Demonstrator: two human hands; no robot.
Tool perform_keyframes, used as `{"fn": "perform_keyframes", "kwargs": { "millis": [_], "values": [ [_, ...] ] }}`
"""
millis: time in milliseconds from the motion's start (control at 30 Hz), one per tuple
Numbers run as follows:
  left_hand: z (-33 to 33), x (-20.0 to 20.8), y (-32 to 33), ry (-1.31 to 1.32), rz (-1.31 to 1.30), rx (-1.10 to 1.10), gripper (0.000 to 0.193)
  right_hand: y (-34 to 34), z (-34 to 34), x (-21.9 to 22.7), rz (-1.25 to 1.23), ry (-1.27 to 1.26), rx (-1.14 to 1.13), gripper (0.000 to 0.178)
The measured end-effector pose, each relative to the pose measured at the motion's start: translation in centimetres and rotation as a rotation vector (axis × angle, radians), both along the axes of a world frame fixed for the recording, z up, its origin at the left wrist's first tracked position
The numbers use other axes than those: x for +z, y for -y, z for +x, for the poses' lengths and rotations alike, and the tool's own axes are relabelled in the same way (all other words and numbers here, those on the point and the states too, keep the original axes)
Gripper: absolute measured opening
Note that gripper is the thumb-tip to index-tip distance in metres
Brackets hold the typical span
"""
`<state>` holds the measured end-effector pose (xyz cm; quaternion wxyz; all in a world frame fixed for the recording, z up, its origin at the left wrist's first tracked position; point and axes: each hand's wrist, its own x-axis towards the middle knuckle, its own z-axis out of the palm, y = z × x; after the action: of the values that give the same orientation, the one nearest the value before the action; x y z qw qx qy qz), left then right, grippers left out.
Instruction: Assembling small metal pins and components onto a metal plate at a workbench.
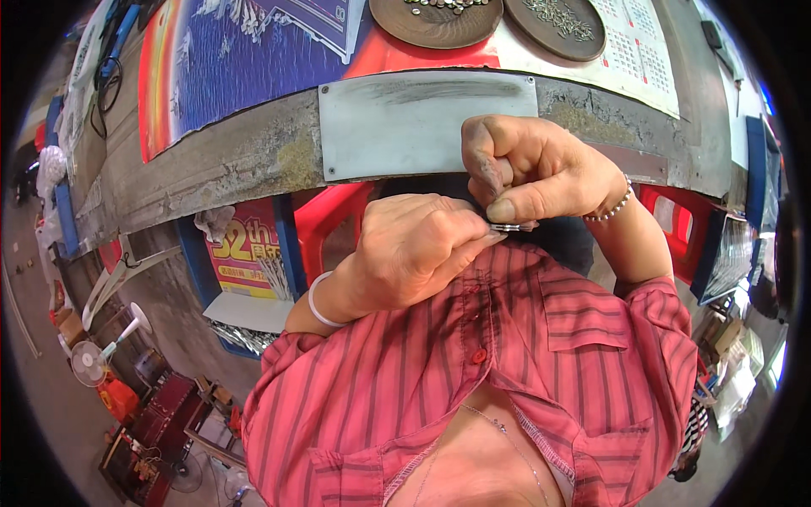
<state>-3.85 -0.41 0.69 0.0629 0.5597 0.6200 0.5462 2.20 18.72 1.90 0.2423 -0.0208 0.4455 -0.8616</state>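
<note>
Close to my body, just off the bench's front edge, my left hand (414,249) is closed with a small silver metal piece (514,226) between thumb and fingers. The piece looks narrow and layered; most of it is hidden by my fingers. My right hand (545,173) is curled above it, thumb and forefinger pinched right at the piece. Whether a tiny part sits in that pinch is hidden. Beyond my hands, a pale metal plate (393,131) is screwed to the bench's front edge.
On the bench stand a brown dish (435,35) of small round metal parts and another brown dish (585,49) of tiny pins. Bundled metal strips (241,17) lie on a blue sheet (224,80). A blue-edged bin (291,245) at left and another bin (728,245) at right hold metal parts.
</note>
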Motion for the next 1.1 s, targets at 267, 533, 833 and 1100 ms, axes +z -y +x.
{"fn": "perform_keyframes", "kwargs": {
  "millis": [267, 533, 833, 1100],
  "values": [
    [-0.4, 0.3, 0.7, 0.171, -0.005, -0.077, 0.024, -0.1, -1.3, -0.4, 0.035, -0.256, 0.256, 0.018],
    [-0.6, 0.4, 1.4, 0.212, -0.114, -0.051, 0.022, 0.0, -2.9, -0.1, 0.04, -0.256, 0.41, 0.011],
    [-2.4, 0.3, 1.0, 0.185, -0.138, 0.026, 0.024, 2.5, -0.3, 5.4, 1.503, -1.109, -0.031, 0.015],
    [-2.9, 0.0, 1.9, 0.359, -0.122, 0.285, 0.018, -3.0, -6.5, 1.1, 1.624, -0.842, -0.48, 0.015]
  ]
}}
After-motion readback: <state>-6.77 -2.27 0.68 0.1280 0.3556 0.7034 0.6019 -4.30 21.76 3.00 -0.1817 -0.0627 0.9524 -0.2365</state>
